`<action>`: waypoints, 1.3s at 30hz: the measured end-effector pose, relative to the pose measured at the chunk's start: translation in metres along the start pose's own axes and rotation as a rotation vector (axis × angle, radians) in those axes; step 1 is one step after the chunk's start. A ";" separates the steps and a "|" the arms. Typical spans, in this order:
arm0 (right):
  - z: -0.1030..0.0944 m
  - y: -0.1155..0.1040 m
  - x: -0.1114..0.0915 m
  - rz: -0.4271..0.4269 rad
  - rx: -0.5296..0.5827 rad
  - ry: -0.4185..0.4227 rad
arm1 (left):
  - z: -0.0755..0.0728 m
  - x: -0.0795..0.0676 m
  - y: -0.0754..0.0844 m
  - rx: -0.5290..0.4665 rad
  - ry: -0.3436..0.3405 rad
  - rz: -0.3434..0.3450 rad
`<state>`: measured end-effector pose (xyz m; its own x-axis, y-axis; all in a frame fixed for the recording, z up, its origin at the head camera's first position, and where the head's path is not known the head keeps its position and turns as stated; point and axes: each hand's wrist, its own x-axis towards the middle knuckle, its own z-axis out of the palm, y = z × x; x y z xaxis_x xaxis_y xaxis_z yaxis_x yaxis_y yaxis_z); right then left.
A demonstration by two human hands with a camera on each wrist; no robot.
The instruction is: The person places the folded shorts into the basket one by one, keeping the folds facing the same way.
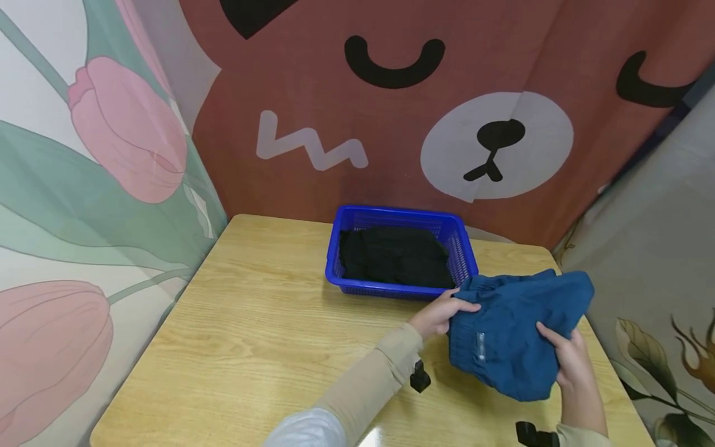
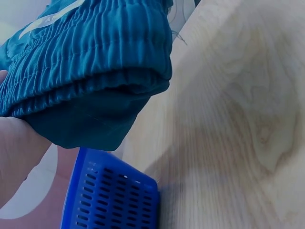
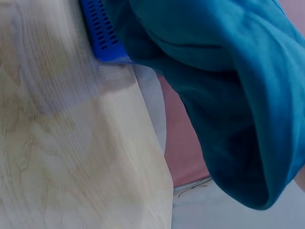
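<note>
A pair of blue shorts (image 1: 516, 335) with a gathered elastic waistband (image 2: 102, 52) is held up above the right part of the table. My left hand (image 1: 438, 313) grips the waistband at its left corner, thumb on top. My right hand (image 1: 572, 360) pinches the lower right side, its thumb over the cloth and its other fingers hidden beneath. A wide leg opening (image 3: 259, 152) hangs loose in the right wrist view. Just behind the shorts stands a blue plastic basket (image 1: 333, 261), with folded black cloth (image 1: 393, 256) lying in it.
The wooden table (image 1: 240, 335) extends to the left and in front of the basket. A printed brown curtain (image 1: 301, 192) hangs at its back edge, and a tulip-patterned one (image 1: 128, 130) on the left. Small black devices (image 1: 420, 376) are worn at both wrists.
</note>
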<state>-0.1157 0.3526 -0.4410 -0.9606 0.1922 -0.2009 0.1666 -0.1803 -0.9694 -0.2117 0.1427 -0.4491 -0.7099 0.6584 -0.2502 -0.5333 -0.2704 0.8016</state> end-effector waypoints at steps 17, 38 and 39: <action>0.019 -0.006 0.012 0.023 -0.016 -0.030 | -0.016 -0.007 0.011 -0.012 -0.011 0.055; 0.041 -0.007 0.027 -0.028 -0.003 -0.152 | -0.038 -0.019 0.021 -0.018 0.044 0.151; 0.043 -0.007 0.028 -0.037 0.001 -0.160 | -0.039 -0.020 0.021 -0.011 0.051 0.153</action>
<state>-0.1529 0.3178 -0.4339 -0.9893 0.0427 -0.1396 0.1300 -0.1769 -0.9756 -0.2269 0.0964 -0.4484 -0.8055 0.5724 -0.1536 -0.4224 -0.3726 0.8263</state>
